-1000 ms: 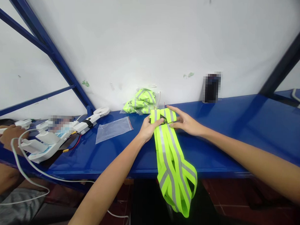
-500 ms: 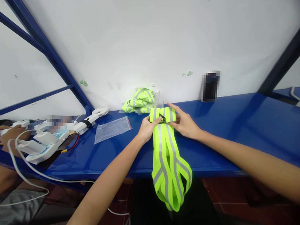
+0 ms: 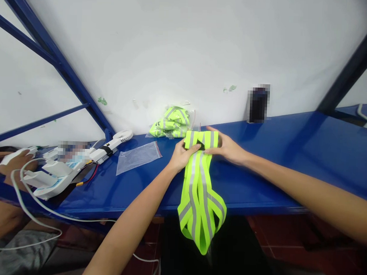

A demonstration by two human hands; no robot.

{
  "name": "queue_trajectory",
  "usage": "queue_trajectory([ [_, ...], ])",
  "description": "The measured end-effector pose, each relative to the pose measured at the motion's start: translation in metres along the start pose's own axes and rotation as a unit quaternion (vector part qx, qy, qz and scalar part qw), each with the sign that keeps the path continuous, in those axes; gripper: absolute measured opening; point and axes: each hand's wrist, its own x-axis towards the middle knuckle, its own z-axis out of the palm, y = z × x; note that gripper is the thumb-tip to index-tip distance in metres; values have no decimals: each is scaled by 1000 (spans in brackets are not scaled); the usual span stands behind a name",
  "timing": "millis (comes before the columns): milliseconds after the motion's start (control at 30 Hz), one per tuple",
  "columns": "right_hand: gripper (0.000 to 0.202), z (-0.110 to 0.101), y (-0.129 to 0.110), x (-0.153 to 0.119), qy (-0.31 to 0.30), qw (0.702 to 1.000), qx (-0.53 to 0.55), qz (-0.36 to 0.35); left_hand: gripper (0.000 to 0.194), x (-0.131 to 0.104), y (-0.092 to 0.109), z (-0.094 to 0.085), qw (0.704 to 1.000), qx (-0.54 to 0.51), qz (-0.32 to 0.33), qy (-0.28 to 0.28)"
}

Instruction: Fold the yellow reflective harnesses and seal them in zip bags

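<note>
A neon-yellow reflective strap harness point(image 3: 200, 186) with grey stripes hangs from both my hands, its looped lower end dropping past the table's front edge. My left hand point(image 3: 181, 155) grips the folded top band at its left, thumb lying across the front near a small black buckle point(image 3: 200, 146). At the band's right end my right hand point(image 3: 228, 147) pinches it, the thumb in front and most fingers behind. Beyond my hands, against the wall, lie similar yellow straps in a clear bag point(image 3: 173, 122). To the left a flat clear zip bag point(image 3: 139, 158) rests on the table.
The blue table point(image 3: 279, 157) runs along a white wall, where a dark blurred-out device point(image 3: 258, 105) leans. On the left are a white power strip point(image 3: 54, 181) with cables, a small handheld fan point(image 3: 122, 136), and another person's hands point(image 3: 16, 165) holding something white.
The hanging loops have swung left and slightly up. My right thumb has come to the front of the band by the buckle. The other person's hands shifted on the white object.
</note>
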Motion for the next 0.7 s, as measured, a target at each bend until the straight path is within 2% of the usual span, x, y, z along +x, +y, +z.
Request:
queue_trajectory([
  [100,54,-4,1,3,-39,999,-28,8,40,1,-1,-2,1000,12,6,-4],
  [167,42,-7,4,4,-45,997,-63,-29,40,1,-2,0,1000,4,-7,3],
  [333,39,-10,13,4,-2,966,-213,-144,44,-2,-1,7,994,-79,-76,21],
  [567,42,-12,12,5,22,913,-349,-208,43,-3,6,7,982,-139,-130,-22],
  [700,42,-16,11,5,26,873,-404,-273,47,-7,10,8,979,-137,-150,-33],
])
